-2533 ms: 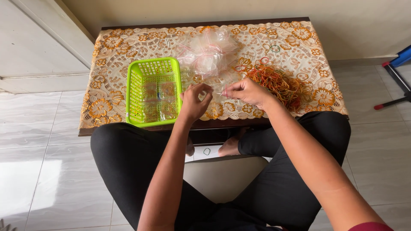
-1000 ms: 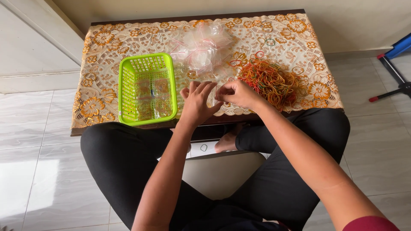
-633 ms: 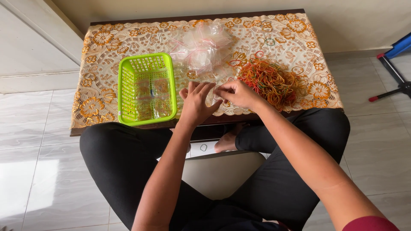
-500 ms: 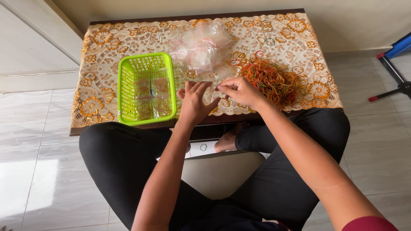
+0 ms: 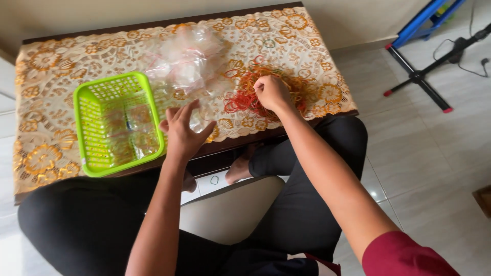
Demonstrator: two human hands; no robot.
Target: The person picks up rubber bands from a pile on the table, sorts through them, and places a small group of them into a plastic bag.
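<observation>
surface: low table (image 5: 61,168) under a cream lace cloth (image 5: 56,66) with orange flowers; dark wood edge shows front and back
landmark: green basket (image 5: 116,124), on the table's left half, a few small clear packets inside
bags: heap of clear plastic bags (image 5: 186,59) just right of the basket, toward the wall side
bands: pile of red and orange rubber bands (image 5: 248,94), well right of the basket, near the table's front right corner
right hand (image 5: 272,93): on the band pile, fingers curled together into it
left hand (image 5: 183,134): just right of the basket at the front edge, fingers spread apart, touching a clear bag (image 5: 197,120); hold on it cannot tell
room: pale floor tiles (image 5: 434,148), beige wall behind the table
edges: blue stand (image 5: 422,20) with black legs far right of the basket; tiled floor between it and the table
</observation>
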